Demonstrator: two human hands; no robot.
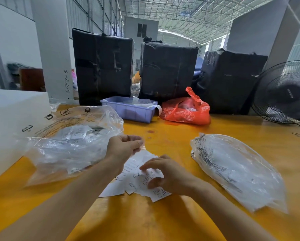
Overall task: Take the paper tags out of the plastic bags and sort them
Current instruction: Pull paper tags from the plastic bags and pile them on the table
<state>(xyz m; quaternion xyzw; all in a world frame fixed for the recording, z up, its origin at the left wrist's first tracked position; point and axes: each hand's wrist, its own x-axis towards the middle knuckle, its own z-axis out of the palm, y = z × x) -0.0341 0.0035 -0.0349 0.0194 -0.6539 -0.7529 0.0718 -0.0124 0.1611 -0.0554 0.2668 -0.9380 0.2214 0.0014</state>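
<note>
Head view, one yellow table (163, 220) taken as landmark. Item: loose heap of white printed paper tags (137, 180) lying flat at the near middle of the table, out of any bag. Item: left hand (123, 146) just above the far edge of the heap, fingers curled, thumb and fingertips pinching a small clear plastic piece (142, 147); blurred, so what it is cannot be told. Item: right hand (165, 173) over the near right part of the heap, fingers bent and spread, tips touching the tags; whether it grips one cannot be told. Item: large clear plastic bag (67, 145) with black printed symbols, on the left part of the table, crumpled, white tags and smaller clear packets visible inside. Item: second clear plastic bag (238, 171) with a printed strip, on the right part of the table, lying flat; contents hazy. Item: lilac plastic bin (128, 110) at the far middle of the table, holding clear wrappers and a white strip that hangs over its right rim. Item: red plastic bag (185, 110) just right of the bin, white content dimly showing. Item: white box (11, 119) at the left edge of the table. Item: three black-wrapped cartons (166, 70) along the far edge. Item: black fan (285, 93) at the far right corner.
</note>
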